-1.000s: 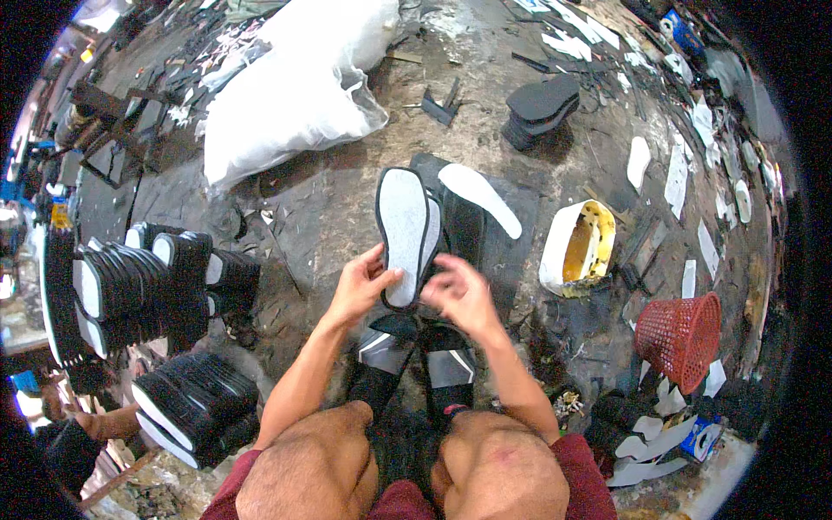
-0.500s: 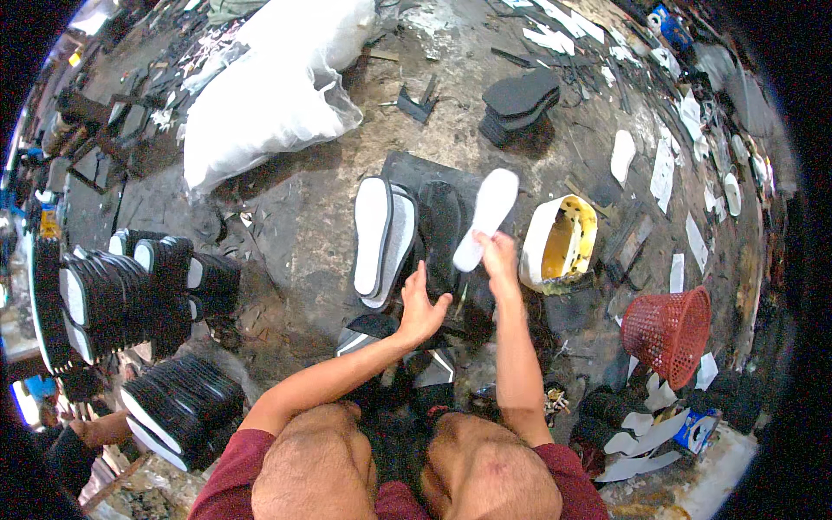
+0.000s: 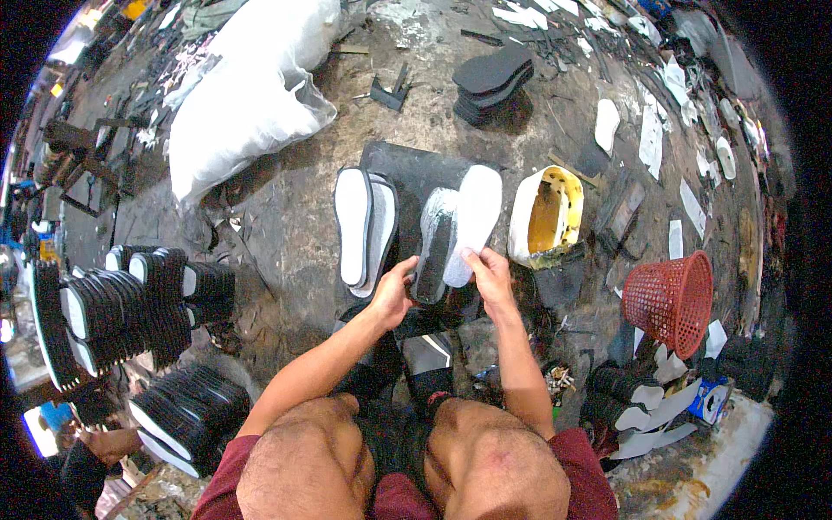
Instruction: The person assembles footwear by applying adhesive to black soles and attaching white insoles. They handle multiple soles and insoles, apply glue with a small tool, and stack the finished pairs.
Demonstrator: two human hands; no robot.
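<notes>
A black shoe sole (image 3: 431,251) with a wet-looking sheen is tilted above a dark board (image 3: 394,159). My left hand (image 3: 393,295) is closed on the sole's left edge near the heel. Pinched at its heel end by my right hand (image 3: 492,279), a white insole (image 3: 478,208) overlaps the sole's right side. Left of the sole, a white-topped sole with a dark rim (image 3: 352,225) lies partly over a greyish one (image 3: 382,217) on the board. A cut-open yellowish container (image 3: 520,221) with amber liquid inside stands right of my right hand.
Stacked soles (image 3: 121,303) stand at the left, with another pile (image 3: 186,412) nearer me. A white sack (image 3: 251,104) lies far left. Black sole pieces (image 3: 492,74) are piled far ahead. A red basket (image 3: 663,303) leans at the right. Another person's hand (image 3: 113,444) shows at lower left.
My left hand has gone from spread fingers to gripping the black sole, now tilted. My right hand has brought the white insole left and down, alongside the sole. The view has shifted slightly.
</notes>
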